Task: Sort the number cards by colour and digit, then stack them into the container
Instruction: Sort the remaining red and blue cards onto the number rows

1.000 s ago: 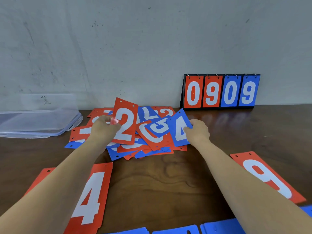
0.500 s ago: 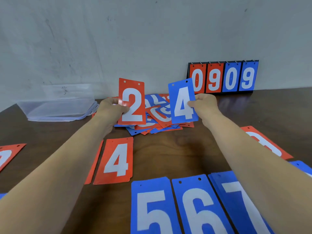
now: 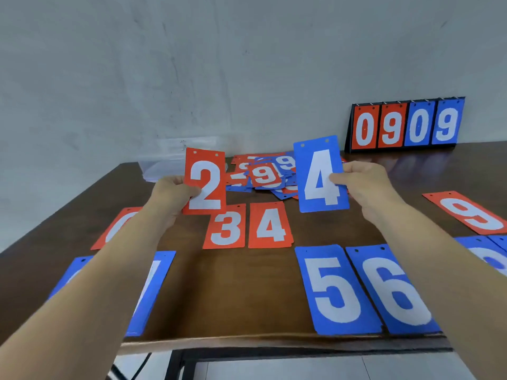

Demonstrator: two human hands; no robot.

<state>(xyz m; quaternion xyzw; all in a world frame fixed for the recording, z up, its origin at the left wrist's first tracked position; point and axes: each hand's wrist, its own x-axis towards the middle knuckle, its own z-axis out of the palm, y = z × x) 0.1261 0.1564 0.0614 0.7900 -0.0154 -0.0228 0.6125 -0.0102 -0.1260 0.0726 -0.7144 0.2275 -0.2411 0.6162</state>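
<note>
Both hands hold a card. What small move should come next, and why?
Probably lay the red 2, held in the left hand, just left of the red 3: the red 3 and red 4 already lie side by side in order.

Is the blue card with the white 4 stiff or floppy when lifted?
Probably stiff: the blue card with the white 4 stands flat though the right hand pinches only one edge. Likely light, since it looks thin.

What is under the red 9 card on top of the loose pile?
Under the red 9 card lies a jumble of red and blue cards, with a blue 9 poking out behind it. Most other digits are covered and unreadable.
</note>
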